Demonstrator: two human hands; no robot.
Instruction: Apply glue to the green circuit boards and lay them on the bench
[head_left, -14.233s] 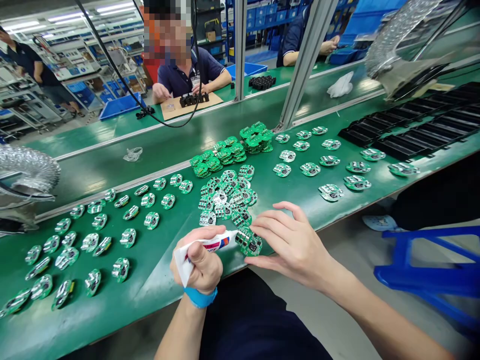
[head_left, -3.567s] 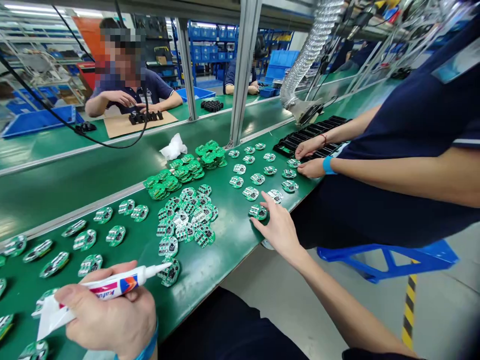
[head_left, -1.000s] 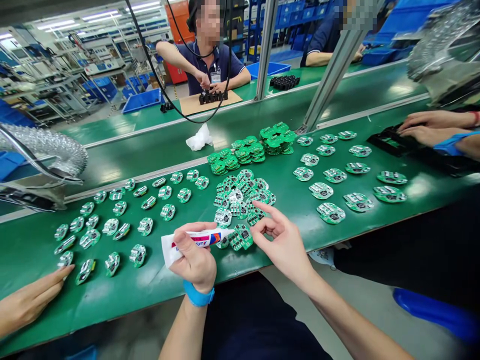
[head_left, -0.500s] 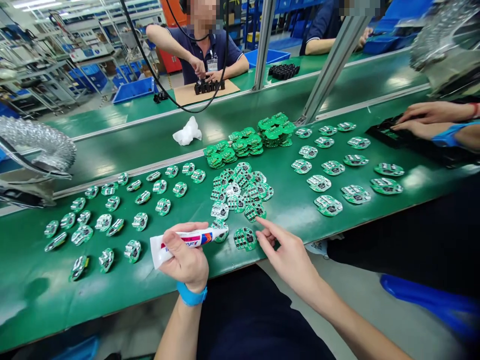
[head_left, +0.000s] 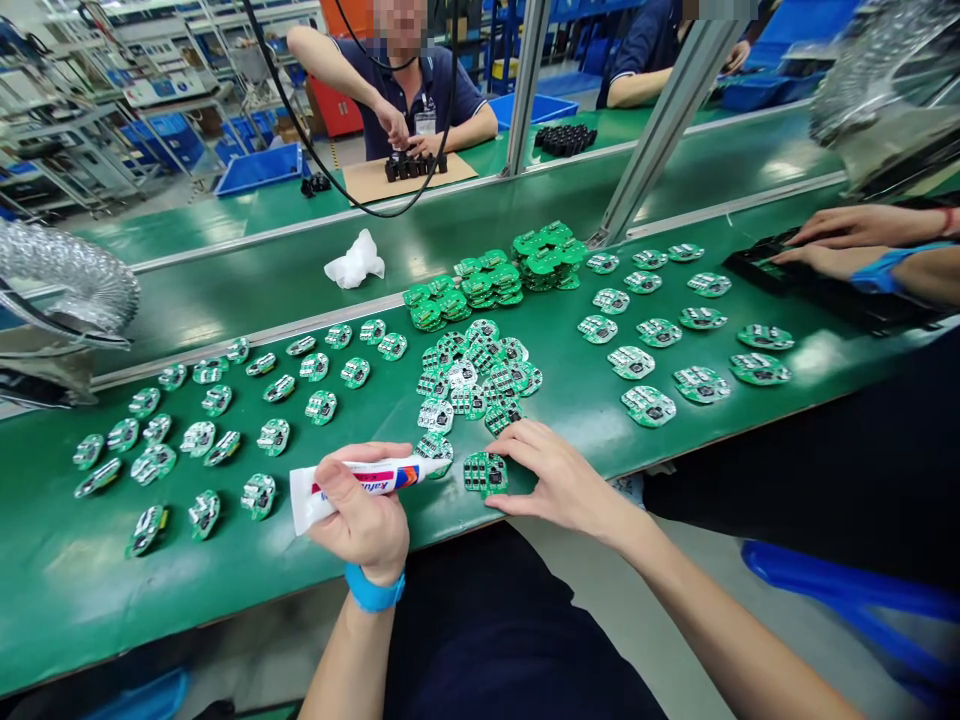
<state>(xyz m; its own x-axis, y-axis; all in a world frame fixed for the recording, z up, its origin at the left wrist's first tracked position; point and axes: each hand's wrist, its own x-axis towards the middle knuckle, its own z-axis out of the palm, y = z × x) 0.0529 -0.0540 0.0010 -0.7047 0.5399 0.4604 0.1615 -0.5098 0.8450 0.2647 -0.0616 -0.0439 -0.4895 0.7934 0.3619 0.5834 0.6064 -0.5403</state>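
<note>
My left hand [head_left: 365, 515] is wrapped round a white glue tube [head_left: 375, 476] with a blue, red and pink label. The tube lies nearly level, its nozzle pointing right over a green circuit board [head_left: 435, 452]. Flat near the table's front edge lies another rounded circuit board [head_left: 486, 473]. My right hand [head_left: 559, 475] has its thumb at that board's near edge and its fingertips at the far edge, gripping it. Just beyond is a loose heap of similar boards [head_left: 480, 370], component side up.
Boards [head_left: 201, 440] are spread at the left, others [head_left: 660, 335] at the right, with stacked panels [head_left: 547, 255] behind. A crumpled white tissue [head_left: 355, 260] lies by the rail. A co-worker's hands [head_left: 840, 245] are over a black tray [head_left: 765, 262]; another person [head_left: 420, 90] sits opposite.
My right hand has opened its thumb and fingers around the near circuit board and taken it by its edges. The left hand keeps the glue tube. The whole view has shifted slightly.
</note>
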